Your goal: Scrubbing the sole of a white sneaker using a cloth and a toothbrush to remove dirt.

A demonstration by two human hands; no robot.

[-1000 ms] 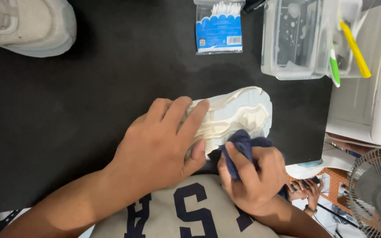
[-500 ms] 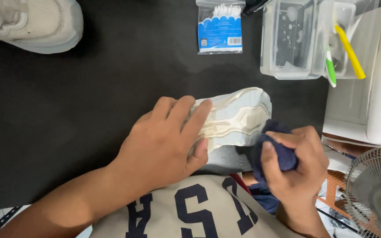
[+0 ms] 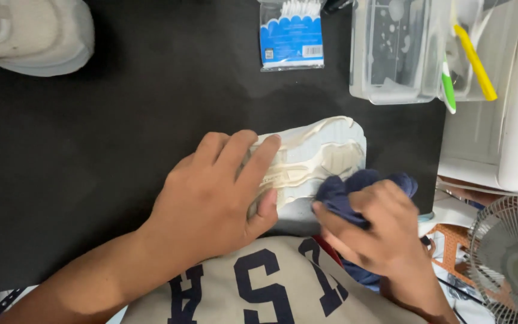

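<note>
Sneaker [image 3: 322, 153], pale blue and cream, lies sole-up on the black tabletop [image 3: 121, 138], near the person and a little right of centre, with one end pointing to the right. The left hand [image 3: 214, 195] lies flat over its left half, fingers [image 3: 259, 162] spread across the sole and the thumb pressed against the near edge, pinning the shoe down. The right hand [image 3: 379, 231] is at the near right corner of the sneaker, its grip closed around a bunched dark blue cloth [image 3: 355, 186]; the cloth touches the sole's near right part, and a fold of it sticks out to the right past the knuckles.

A second sneaker [image 3: 31, 36], grey-white and upright, sits at the far left corner of the tabletop, well apart from the hands. A pack of cotton swabs [image 3: 290, 39] with a blue label lies at the far edge, about centre. Just to its right stands a clear plastic container [image 3: 391, 54], and beside that a smaller clear tub holding a yellow-handled brush [image 3: 475, 54] and a green-and-white toothbrush [image 3: 448, 87], both leaning. A white appliance [image 3: 511, 120] fills the right side beyond the tabletop's edge, and a fan [image 3: 508, 258] with a wire guard stands lower, at the near right. The person's beige shirt [image 3: 271, 288] with dark letters shows at the near edge.
</note>
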